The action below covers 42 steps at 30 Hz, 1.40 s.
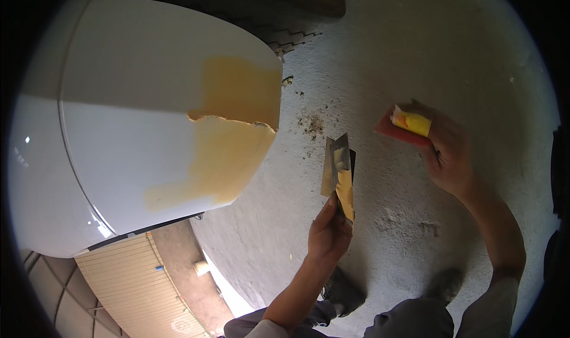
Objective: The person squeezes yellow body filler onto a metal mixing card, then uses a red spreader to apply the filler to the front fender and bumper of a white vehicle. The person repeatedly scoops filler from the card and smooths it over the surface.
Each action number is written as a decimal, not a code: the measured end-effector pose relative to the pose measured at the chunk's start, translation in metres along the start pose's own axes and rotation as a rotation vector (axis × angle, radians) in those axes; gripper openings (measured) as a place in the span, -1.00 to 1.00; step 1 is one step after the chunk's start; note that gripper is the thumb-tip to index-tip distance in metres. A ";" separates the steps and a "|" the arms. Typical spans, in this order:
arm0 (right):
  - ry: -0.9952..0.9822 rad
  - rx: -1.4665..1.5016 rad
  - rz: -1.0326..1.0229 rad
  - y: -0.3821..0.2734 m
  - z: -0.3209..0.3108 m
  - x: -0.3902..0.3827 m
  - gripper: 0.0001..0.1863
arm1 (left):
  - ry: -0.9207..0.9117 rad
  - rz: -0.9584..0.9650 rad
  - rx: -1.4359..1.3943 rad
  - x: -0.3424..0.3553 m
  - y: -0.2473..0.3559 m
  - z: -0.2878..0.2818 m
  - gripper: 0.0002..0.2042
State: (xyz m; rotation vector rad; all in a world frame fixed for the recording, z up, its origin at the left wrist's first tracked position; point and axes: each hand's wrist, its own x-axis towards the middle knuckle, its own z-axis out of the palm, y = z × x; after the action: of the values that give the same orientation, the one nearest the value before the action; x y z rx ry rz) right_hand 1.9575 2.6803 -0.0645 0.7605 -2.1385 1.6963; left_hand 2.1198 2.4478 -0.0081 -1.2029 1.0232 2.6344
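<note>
My left hand (pixel 328 231) grips two flat metal spreader blades (pixel 338 169) held upright, with yellow body filler smeared on them. My right hand (pixel 444 151) is raised to the right and holds a red spreader (pixel 396 131) carrying a lump of yellow filler (pixel 411 122). A white car body panel (pixel 136 136) fills the left; a large patch of yellow filler (pixel 231 130) covers its right end, crossed by a jagged crack. Both hands are apart from the panel.
Grey concrete floor (pixel 415 53) spreads under and behind my hands, with dirt specks (pixel 311 123) near the panel. My shoes (pixel 442 284) show at the bottom. A corrugated beige wall (pixel 127 284) appears lower left.
</note>
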 end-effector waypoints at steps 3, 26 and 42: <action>0.100 -0.097 -0.301 -0.020 0.007 0.063 -0.63 | -0.065 -0.112 -0.127 0.001 -0.006 -0.015 -0.72; 0.481 0.416 -0.409 -0.001 0.145 0.082 -0.52 | 0.150 -0.063 0.058 -0.023 -0.002 -0.056 -0.69; 0.000 0.046 -0.303 -0.054 0.050 -0.040 -0.64 | -0.231 0.016 -0.035 0.000 -0.011 -0.018 -0.57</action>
State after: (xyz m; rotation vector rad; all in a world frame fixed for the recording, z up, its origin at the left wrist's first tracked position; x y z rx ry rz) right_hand 2.0253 2.6323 -0.0549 1.0380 -1.8752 1.5874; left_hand 2.1351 2.4455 -0.0234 -0.8713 0.9540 2.7328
